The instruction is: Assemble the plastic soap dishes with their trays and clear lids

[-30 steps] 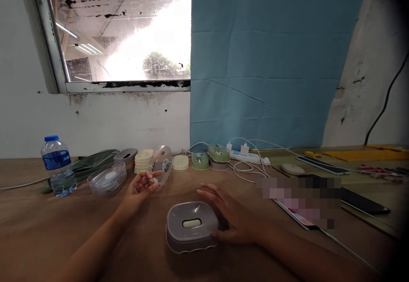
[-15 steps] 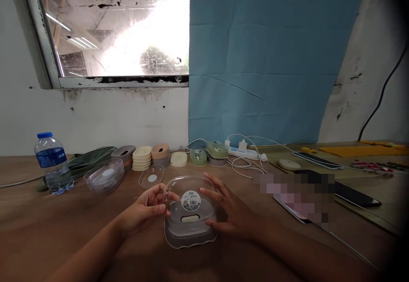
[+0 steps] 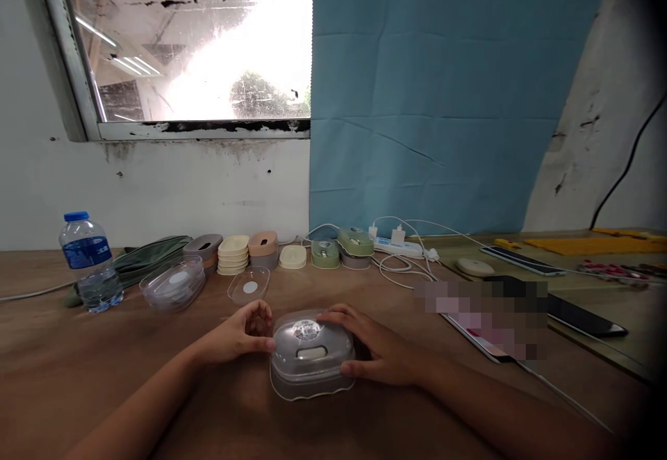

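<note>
A grey box (image 3: pixel 313 389) with a slot in its top stands in front of me on the brown table, and a clear plastic lid (image 3: pixel 333 340) with a round printed label sits over it. My left hand (image 3: pixel 242 335) is at the lid's left side, its thumb against the edge and its other fingers curled. From the right, my right hand (image 3: pixel 378 349) grips the lid, fingers over the top and thumb low on the near side. Pale material shows through the slot.
Behind stand a loose clear lid (image 3: pixel 249 286), a stack of clear lids (image 3: pixel 174 283), cream trays (image 3: pixel 233 255), a peach-and-grey box (image 3: pixel 263 250) and green boxes (image 3: pixel 356 241). A water bottle (image 3: pixel 92 262) is at left. Phones (image 3: pixel 586 315) and cables lie at right.
The clear lid has tipped down from a raised, tilted position to lie over the grey box. My right hand has lowered with it, and my left fingers have come out from behind it.
</note>
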`<state>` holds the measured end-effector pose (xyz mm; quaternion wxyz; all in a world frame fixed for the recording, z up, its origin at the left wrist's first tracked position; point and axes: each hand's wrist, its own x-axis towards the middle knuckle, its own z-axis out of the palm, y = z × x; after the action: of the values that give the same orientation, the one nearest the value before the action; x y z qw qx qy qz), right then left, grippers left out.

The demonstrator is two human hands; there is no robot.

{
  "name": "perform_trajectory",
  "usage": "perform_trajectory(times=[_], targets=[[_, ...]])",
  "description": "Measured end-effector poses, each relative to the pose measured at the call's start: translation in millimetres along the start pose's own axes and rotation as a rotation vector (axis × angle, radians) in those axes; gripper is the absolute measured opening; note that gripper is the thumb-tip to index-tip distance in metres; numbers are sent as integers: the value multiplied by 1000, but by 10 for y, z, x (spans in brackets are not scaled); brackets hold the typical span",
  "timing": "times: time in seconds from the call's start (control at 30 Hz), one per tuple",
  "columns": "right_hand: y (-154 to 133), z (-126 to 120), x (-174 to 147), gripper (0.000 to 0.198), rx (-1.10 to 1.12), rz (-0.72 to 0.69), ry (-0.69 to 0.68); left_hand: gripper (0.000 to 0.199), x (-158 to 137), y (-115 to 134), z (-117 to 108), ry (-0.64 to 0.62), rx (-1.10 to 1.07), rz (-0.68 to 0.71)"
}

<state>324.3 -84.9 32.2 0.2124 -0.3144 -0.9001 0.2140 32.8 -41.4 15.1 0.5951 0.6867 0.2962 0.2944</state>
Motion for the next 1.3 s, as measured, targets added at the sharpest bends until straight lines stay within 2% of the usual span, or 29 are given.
perform_trajectory(times=[0.13, 0.43, 0.67, 0.77, 0.87, 0.93, 1.0, 1.1, 1.2, 1.3], targets=[[48, -8, -3, 83, 31, -5, -73, 49, -24, 22, 15, -60, 90, 11], [67, -14, 6, 79, 6, 62, -88, 53, -38, 50, 41, -102, 153, 11], [63, 6, 19, 77, -46, 19, -52, 52, -45, 70, 46, -93, 238, 24], [-17, 18, 41, 72, -100, 23, 18, 40, -33, 52, 28, 41, 462, 36], [-82, 31, 65, 78, -151, 139, 87, 24, -7, 14, -1, 237, 715, 127], [-77, 31, 80, 79, -195, 221, 140, 18, 11, -3, -22, 308, 788, 163], [-28, 22, 90, 73, -263, 244, 193, 18, 22, -7, -36, 345, 814, 166], [81, 5, 93, 72, -313, 188, 219, 19, 25, 0, -39, 374, 837, 181], [160, 5, 82, 81, -237, 134, 182, 17, 26, -9, -33, 397, 844, 195], [201, 28, 62, 81, -152, 109, 121, 16, 33, -34, -31, 412, 840, 199]])
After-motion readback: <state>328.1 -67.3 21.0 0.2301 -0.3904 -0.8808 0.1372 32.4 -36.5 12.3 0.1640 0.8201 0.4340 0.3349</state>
